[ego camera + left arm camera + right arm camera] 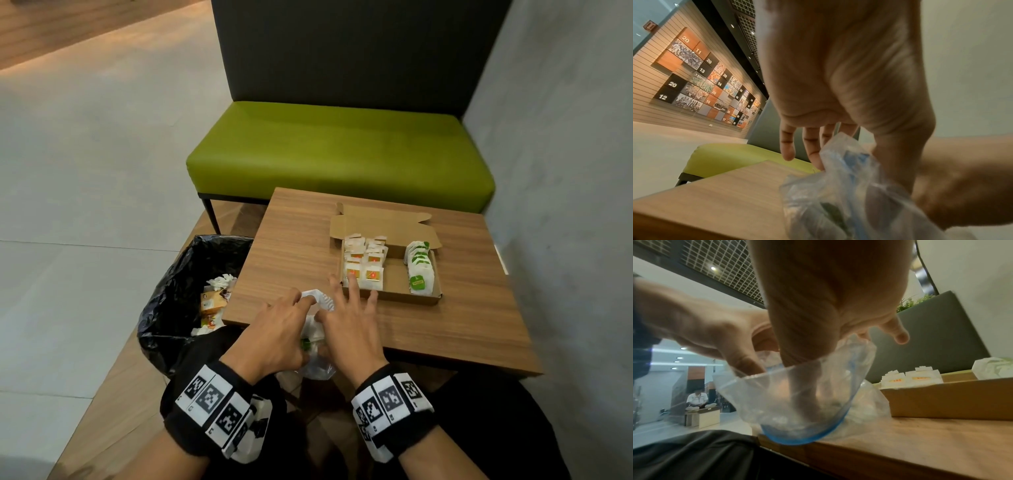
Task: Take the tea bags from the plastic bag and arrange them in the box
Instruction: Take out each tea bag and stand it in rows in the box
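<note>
Surface [298, 246] carries the box [394, 298], partly filled: red-tagged tea bags [363, 260] left, green-tagged row [419, 265] right, middle bare. Plastic bag [797, 402] at the near edge (some contents apparently remain). Left hand [274, 337] pinches its mouth; right hand [349, 329] thumb inside, other fingers spread.

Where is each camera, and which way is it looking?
Head: up on the person's head, looking forward and down at the table, box, bin and green bench; shows both hands and banded wrists.
Left wrist: under the left hand, looking along the palm toward the bench and a photo wall; shows fingers at the plastic bag.
Right wrist: under the right hand, looking into the bag's open mouth, box to the right; shows the thumb dipped into the bag, plus the left hand.
Shared: all three see the bag and table.
</note>
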{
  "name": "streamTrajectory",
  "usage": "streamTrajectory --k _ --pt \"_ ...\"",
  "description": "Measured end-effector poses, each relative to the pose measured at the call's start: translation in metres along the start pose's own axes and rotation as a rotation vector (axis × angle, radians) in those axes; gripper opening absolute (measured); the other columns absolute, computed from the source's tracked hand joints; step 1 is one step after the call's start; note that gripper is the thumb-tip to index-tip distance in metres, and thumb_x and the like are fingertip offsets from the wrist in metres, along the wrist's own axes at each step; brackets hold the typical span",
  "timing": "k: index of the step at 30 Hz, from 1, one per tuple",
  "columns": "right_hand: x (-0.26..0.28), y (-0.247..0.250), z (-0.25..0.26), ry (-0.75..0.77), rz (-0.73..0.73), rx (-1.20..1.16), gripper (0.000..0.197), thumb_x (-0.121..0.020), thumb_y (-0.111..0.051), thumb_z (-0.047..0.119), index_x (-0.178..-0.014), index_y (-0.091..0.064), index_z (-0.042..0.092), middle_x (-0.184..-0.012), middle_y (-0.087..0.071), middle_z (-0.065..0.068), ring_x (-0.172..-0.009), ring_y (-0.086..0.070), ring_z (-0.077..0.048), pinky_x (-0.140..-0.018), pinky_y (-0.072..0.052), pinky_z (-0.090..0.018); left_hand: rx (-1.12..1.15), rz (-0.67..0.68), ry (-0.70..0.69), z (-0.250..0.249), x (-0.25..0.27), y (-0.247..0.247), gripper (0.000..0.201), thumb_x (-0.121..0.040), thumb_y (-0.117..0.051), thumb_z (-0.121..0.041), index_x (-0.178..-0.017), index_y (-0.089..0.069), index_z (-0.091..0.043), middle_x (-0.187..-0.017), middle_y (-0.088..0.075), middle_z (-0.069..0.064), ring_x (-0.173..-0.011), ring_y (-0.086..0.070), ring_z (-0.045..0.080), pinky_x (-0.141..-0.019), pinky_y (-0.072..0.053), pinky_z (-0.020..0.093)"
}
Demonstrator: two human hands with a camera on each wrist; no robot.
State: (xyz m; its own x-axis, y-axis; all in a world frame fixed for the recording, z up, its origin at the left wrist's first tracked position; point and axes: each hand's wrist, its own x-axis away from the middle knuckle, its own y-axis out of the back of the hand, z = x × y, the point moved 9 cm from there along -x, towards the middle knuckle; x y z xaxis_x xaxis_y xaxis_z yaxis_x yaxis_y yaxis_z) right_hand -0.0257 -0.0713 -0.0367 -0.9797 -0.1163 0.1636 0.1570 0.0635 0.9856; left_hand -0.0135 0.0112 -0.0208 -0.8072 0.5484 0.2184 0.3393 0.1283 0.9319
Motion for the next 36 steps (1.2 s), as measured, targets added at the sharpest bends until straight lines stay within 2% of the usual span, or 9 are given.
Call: streamTrajectory --k 7,11,15,20,26,28,31,34,36 --pt "-0.005 -0.002 -0.002 0.041 -0.059 0.025 0.022 -0.092 -0.061 0.039 -0.109 -0.071 0.029 -0.165 -0.009 -0.012 -0.151 -0.003 -0.043 -0.112 -0.012 -0.072 0.032 0.029 0.0 0.003 0.0 -0.004 0.093 -0.07 -0.078 -0.034 -0.147 -0.029 -0.017 -0.133 -0.04 0.0 -0.112 -0.054 0.022 -0.098 -0.046 0.039" --pt "-0.005 0.006 -0.009 0.039 -0.162 -0.086 0.02 -0.09 -0.06 0.042 -0.092 -0.075 0.03 -0.16 -0.031 -0.01 -0.147 -0.023 -0.039 -0.112 -0.024 -0.067 0.015 0.022 0.028 0.008 -0.001 -0.001 0.095 -0.068 -0.078 -0.043 -0.146 -0.03 -0.016 -0.131 -0.041 0.0 -0.111 -0.053 0.021 -0.097 -0.046 0.038" --pt "0.001 0.017 -0.016 0.052 -0.332 -0.309 0.023 -0.089 -0.054 0.04 -0.093 -0.075 0.03 -0.151 -0.045 -0.005 -0.143 -0.034 -0.033 -0.111 -0.034 -0.06 0.041 -0.018 0.073 0.014 -0.006 0.004 0.095 -0.065 -0.078 -0.051 -0.141 -0.035 -0.016 -0.125 -0.044 0.0 -0.107 -0.055 0.023 -0.093 -0.05 0.04" --pt "-0.002 0.017 -0.038 0.029 -0.409 -0.704 0.03 -0.091 -0.054 0.038 -0.107 -0.075 0.026 -0.14 -0.053 0.006 -0.131 -0.041 -0.016 -0.103 -0.041 -0.037 0.043 -0.068 0.128 0.025 -0.016 0.014 0.092 -0.064 -0.075 -0.057 -0.139 -0.04 -0.018 -0.121 -0.049 -0.001 -0.107 -0.057 0.021 -0.089 -0.048 0.034" --pt "-0.013 0.02 -0.068 -0.101 -0.509 -1.09 0.016 -0.093 -0.065 0.022 -0.103 -0.076 0.017 -0.112 -0.066 0.011 -0.106 -0.059 -0.008 -0.092 -0.053 -0.037 -0.035 -0.107 0.185 0.034 -0.029 0.021 0.087 -0.071 -0.065 -0.065 -0.14 -0.039 -0.018 -0.129 -0.047 0.002 -0.114 -0.053 0.023 -0.093 -0.043 0.037" --pt "-0.014 0.026 -0.077 -0.124 -0.546 -1.118 0.014 -0.093 -0.065 0.021 -0.102 -0.075 0.016 -0.11 -0.068 0.009 -0.105 -0.061 -0.005 -0.091 -0.053 -0.033 -0.035 -0.108 0.197 0.038 -0.035 0.02 0.085 -0.072 -0.066 -0.064 -0.139 -0.04 -0.017 -0.128 -0.046 0.004 -0.114 -0.052 0.024 -0.095 -0.045 0.038" --pt "-0.009 0.039 -0.093 -0.134 -0.623 -1.121 0.009 -0.094 -0.065 0.019 -0.093 -0.074 0.018 -0.093 -0.068 0.01 -0.088 -0.061 -0.001 -0.075 -0.052 -0.025 -0.013 -0.122 0.239 0.05 -0.042 0.024 0.087 -0.076 -0.067 -0.059 -0.144 -0.036 -0.014 -0.132 -0.042 0.007 -0.116 -0.052 0.027 -0.094 -0.047 0.039" --pt "-0.004 0.039 -0.112 -0.19 -0.662 -1.025 0.013 -0.093 -0.064 0.021 -0.086 -0.074 0.016 -0.084 -0.064 0.009 -0.078 -0.059 -0.005 -0.067 -0.052 -0.031 -0.056 -0.128 0.308 0.067 -0.045 0.029 0.082 -0.077 -0.063 -0.063 -0.142 -0.04 -0.018 -0.131 -0.041 0.007 -0.118 -0.05 0.028 -0.096 -0.045 0.046" --pt "-0.004 0.028 -0.12 -0.216 -0.601 -0.861 0.017 -0.093 -0.063 0.028 -0.09 -0.075 0.017 -0.086 -0.062 0.009 -0.08 -0.056 -0.01 -0.067 -0.05 -0.034 -0.075 -0.122 0.358 0.076 -0.045 0.029 0.077 -0.078 -0.061 -0.064 -0.139 -0.044 -0.021 -0.132 -0.04 0.007 -0.122 -0.045 0.03 -0.097 -0.042 0.05"
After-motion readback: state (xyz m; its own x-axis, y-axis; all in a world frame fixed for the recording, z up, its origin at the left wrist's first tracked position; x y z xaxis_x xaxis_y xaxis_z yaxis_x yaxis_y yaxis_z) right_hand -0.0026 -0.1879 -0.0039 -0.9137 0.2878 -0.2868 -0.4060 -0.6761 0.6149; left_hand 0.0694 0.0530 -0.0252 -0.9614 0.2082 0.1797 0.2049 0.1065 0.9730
